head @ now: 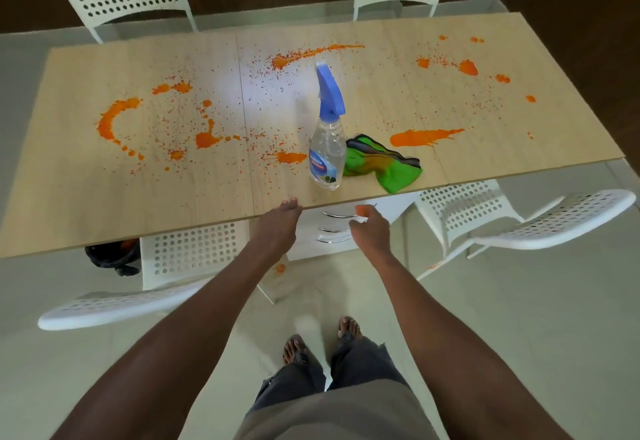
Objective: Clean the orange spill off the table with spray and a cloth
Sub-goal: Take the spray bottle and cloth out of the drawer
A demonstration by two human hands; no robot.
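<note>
Both grips off clear-liquid spray bottle (326, 148)

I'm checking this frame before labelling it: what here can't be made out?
- Head view: the spray bottle label text is too small and blurred to read.
- The small orange-and-white thing at the right hand is mostly hidden by the fingers.
- A dark object under the table is cut off by the tabletop.
</note>
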